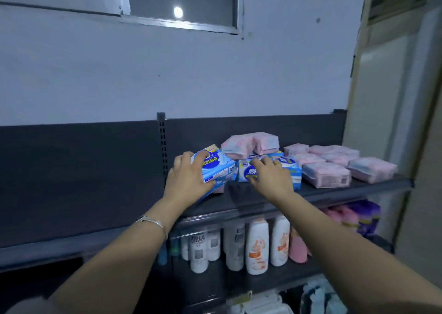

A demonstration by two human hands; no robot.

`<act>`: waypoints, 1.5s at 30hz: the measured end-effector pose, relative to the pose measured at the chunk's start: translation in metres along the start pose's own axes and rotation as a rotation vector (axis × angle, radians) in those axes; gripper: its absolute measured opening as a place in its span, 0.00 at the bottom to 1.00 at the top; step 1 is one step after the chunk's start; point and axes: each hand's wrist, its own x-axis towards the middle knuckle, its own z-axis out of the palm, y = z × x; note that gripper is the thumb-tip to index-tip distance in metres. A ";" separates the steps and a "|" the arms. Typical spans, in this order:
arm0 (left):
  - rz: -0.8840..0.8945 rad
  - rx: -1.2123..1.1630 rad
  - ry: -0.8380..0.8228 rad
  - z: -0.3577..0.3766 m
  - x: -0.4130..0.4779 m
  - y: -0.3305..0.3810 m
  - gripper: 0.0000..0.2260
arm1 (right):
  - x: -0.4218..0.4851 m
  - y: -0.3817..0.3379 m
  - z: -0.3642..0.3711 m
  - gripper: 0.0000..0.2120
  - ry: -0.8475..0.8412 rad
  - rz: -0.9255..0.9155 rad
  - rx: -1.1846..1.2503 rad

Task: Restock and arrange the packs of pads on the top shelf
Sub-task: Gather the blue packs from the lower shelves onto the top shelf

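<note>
On the dark top shelf point(251, 194) my left hand point(189, 182) grips a tilted blue and white pack of pads point(218, 167), fingers over its top and thumb under its front. To its right my right hand point(272, 177) rests with spread fingers on a second blue and white pack point(246, 173) lying flat. Behind them two pink packs point(248, 145) lean on each other. Several flat pink packs point(325, 172) fill the shelf's right end.
The shelf's dark back panel point(251, 129) and a slotted upright point(162, 141) stand behind the packs. White and orange bottles point(257, 244) line the shelf below, with purple packs point(366, 215) to their right. A pale door frame point(382, 98) closes the right side.
</note>
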 end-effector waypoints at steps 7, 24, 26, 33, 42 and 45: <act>0.008 0.137 -0.031 0.061 0.017 0.075 0.32 | 0.033 0.100 0.017 0.22 -0.025 0.100 0.022; -0.056 0.148 -0.141 0.115 0.025 0.103 0.32 | 0.087 0.132 0.072 0.36 -0.272 0.573 0.887; -0.073 0.121 -0.133 0.119 0.026 0.100 0.32 | 0.086 0.130 0.072 0.38 -0.275 0.589 0.871; -0.135 0.018 -0.170 0.119 0.023 0.104 0.31 | 0.078 0.124 0.073 0.35 -0.278 0.490 0.958; -0.201 0.126 -0.331 0.084 0.041 0.121 0.41 | 0.047 0.130 0.058 0.31 -0.010 0.372 0.785; -0.209 0.190 -0.450 0.079 0.032 0.126 0.40 | 0.031 0.130 0.044 0.33 0.042 0.364 0.725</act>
